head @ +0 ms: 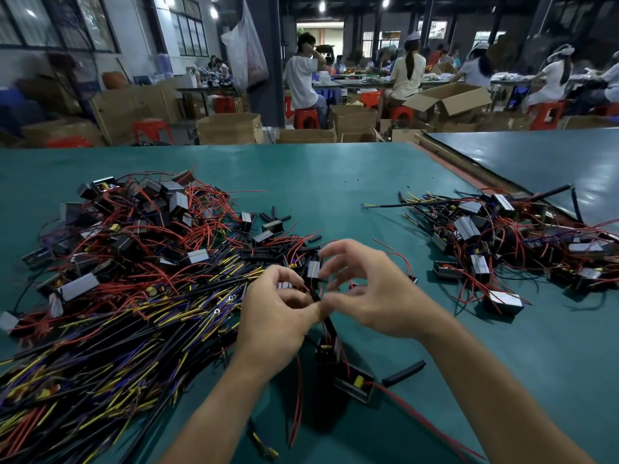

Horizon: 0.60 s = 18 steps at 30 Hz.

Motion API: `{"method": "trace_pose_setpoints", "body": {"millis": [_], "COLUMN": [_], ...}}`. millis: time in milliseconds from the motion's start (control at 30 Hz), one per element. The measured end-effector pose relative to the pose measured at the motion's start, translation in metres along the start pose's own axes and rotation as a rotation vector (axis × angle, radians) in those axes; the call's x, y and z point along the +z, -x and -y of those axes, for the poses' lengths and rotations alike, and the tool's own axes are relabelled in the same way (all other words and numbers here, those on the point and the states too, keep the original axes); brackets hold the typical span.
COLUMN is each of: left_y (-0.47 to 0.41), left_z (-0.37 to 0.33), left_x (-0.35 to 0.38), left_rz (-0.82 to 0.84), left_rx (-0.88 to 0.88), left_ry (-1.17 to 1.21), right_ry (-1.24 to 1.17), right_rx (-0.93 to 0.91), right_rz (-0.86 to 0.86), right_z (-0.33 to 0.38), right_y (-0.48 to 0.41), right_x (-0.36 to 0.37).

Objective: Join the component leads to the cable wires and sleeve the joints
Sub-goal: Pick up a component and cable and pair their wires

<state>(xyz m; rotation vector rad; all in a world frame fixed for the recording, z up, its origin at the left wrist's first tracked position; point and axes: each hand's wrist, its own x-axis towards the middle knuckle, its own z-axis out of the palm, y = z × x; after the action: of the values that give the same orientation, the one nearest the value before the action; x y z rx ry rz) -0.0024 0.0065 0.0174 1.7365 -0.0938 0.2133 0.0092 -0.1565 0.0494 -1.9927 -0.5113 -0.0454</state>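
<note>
Gently: left hand [278, 313] pinches the black sleeve [315, 296]; right hand [375, 296], three o'clock, grip unclear. Centre it over the joint.

No text, label, brand, number or sign is being shown legibly. The pale faces of the boxed components [197, 256], lying beyond the left hand [274, 316], are being rendered too blurred to be read.

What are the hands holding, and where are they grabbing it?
The left hand pinches a black sleeved wire near its upper end; a component sits at its lower end. The right hand touches the same spot; its grip is unclear.
</note>
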Motion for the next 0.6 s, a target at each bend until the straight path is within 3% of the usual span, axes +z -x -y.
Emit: {"method": "trace_pose_setpoints", "body": {"millis": [167,600], "left_y": [-0.0012,0.0036], "left_z": [0.0003,-0.0053], "left_x": [0.0054,0.0033], "left_rz": [0.062,0.15], "left_rx": [-0.055,-0.03], "left_ry": [0.042,0.066], "right_ry": [-0.066,-0.115], "right_rx": [-0.128,-0.045], "right_rz": [-0.088,-0.058], "right_z": [0.0012,-0.0004], "right_y": [-0.0017,-0.002], "right_x": [0.0043,0.0051]}}
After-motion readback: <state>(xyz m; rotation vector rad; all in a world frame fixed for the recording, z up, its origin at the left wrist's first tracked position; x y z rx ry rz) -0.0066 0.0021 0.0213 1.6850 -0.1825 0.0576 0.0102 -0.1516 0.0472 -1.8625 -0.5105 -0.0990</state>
